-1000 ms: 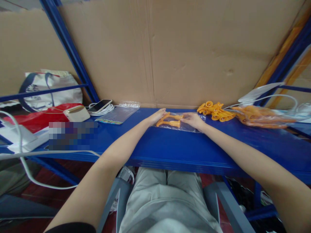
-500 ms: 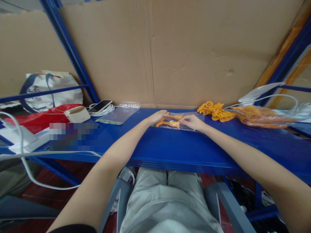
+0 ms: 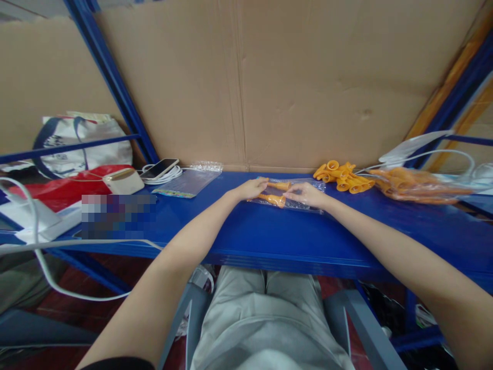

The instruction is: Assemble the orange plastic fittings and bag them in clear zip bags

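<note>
On the blue table in front of me lies a clear plastic bag (image 3: 296, 205) with two orange pieces inside, side by side. The upper orange piece (image 3: 280, 185) and the lower orange piece (image 3: 275, 199) are tube-like, with flared ends toward the right. My left hand (image 3: 251, 189) is closed over the bag's left end and covers the left tips of the pieces. From the right, my right hand (image 3: 307, 195) pinches the bag's plastic with thumb and fingertips, near the flared ends.
Loose orange pieces (image 3: 344, 177) lie in a pile to the right, beside a filled clear bag (image 3: 418, 185). On the left are a flat clear bag (image 3: 190, 181), a phone (image 3: 159, 168) on a coiled cable and a white box (image 3: 123, 181). Cardboard (image 3: 285, 92) stands behind.
My left hand has come down over the left tips of the orange pieces, which showed before. My right hand has shifted slightly and remains at the bag.
</note>
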The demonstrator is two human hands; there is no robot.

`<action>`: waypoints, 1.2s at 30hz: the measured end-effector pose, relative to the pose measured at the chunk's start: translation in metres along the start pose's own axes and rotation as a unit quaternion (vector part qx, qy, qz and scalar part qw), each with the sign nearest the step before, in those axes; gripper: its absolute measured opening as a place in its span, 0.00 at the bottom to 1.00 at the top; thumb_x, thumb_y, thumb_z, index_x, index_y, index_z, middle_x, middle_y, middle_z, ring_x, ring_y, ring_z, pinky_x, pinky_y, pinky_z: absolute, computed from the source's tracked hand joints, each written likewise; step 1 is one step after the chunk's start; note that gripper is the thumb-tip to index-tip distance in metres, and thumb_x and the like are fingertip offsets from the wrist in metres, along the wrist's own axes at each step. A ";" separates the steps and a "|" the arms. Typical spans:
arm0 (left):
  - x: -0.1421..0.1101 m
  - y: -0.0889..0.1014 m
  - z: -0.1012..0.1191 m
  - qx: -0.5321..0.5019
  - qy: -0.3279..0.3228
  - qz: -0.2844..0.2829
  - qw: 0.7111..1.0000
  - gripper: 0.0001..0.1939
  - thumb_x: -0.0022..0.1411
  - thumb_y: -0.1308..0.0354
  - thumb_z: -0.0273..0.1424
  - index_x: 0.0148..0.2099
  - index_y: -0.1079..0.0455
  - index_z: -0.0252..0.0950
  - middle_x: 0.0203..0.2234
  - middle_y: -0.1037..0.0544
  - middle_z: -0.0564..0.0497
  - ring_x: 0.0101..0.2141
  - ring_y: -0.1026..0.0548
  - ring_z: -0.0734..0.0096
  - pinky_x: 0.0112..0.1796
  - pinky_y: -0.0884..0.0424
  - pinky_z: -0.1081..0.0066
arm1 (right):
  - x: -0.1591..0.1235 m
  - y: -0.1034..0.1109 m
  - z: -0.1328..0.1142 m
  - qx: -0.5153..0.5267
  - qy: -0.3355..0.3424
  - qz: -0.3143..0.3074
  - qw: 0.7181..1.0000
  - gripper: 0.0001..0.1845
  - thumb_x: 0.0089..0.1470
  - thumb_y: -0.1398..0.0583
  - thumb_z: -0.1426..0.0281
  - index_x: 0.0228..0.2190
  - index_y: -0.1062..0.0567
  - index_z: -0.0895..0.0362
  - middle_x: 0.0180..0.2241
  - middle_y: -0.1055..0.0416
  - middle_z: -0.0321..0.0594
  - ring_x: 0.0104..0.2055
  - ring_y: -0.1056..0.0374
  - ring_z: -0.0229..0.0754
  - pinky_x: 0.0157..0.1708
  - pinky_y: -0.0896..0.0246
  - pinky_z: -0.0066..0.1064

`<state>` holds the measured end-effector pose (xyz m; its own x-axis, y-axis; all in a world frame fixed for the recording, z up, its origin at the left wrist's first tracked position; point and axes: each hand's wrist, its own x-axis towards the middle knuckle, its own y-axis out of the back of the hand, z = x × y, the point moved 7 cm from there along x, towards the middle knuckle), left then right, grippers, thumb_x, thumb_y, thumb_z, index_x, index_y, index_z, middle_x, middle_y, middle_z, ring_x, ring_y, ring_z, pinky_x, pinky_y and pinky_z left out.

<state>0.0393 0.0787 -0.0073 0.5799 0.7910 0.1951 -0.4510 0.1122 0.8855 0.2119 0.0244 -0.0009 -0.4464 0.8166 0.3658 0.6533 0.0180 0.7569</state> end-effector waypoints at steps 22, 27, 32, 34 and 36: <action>-0.008 0.006 -0.002 0.065 0.066 -0.021 0.995 0.28 0.67 0.55 0.28 0.68 0.40 0.32 0.65 0.36 0.44 0.64 0.37 0.65 0.63 0.44 0.70 | -0.003 -0.011 -0.007 0.116 -0.015 -0.094 0.989 0.15 0.50 0.33 0.60 0.39 0.16 0.53 0.47 0.21 0.42 0.53 0.28 0.50 0.59 0.41 0.47; -0.009 0.011 -0.005 0.140 0.094 -0.033 0.985 0.29 0.65 0.55 0.25 0.68 0.40 0.40 0.66 0.38 0.47 0.67 0.42 0.57 0.66 0.55 0.47 | 0.000 -0.008 0.000 0.103 -0.030 -0.051 0.993 0.14 0.50 0.34 0.64 0.40 0.16 0.53 0.44 0.19 0.41 0.49 0.25 0.50 0.55 0.35 0.45; -0.014 0.024 -0.027 0.163 0.150 -0.022 0.975 0.30 0.66 0.56 0.26 0.69 0.41 0.40 0.65 0.35 0.46 0.66 0.41 0.54 0.65 0.56 0.42 | 0.003 0.031 0.029 0.045 -0.066 0.116 0.990 0.13 0.56 0.41 0.68 0.37 0.17 0.58 0.42 0.19 0.46 0.46 0.24 0.50 0.52 0.32 0.45; -0.017 0.031 -0.039 0.173 0.180 -0.008 0.968 0.30 0.65 0.55 0.26 0.68 0.40 0.40 0.64 0.34 0.46 0.65 0.40 0.54 0.65 0.53 0.45 | -0.002 0.052 0.043 -0.028 -0.092 0.169 0.981 0.14 0.57 0.43 0.71 0.39 0.18 0.59 0.44 0.21 0.49 0.48 0.25 0.51 0.52 0.32 0.45; -0.019 0.037 -0.050 0.178 0.201 0.007 0.963 0.29 0.65 0.55 0.26 0.68 0.39 0.40 0.63 0.32 0.46 0.64 0.37 0.53 0.64 0.48 0.47 | -0.010 0.071 0.054 -0.154 -0.120 0.203 0.959 0.17 0.57 0.45 0.74 0.43 0.20 0.60 0.49 0.23 0.53 0.54 0.29 0.52 0.57 0.37 0.46</action>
<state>-0.0225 0.0981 0.0006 0.2338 0.9679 0.0925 -0.1546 -0.0569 0.9863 0.2953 0.0488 0.0202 -0.0158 0.8304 0.5569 0.5146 -0.4708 0.7166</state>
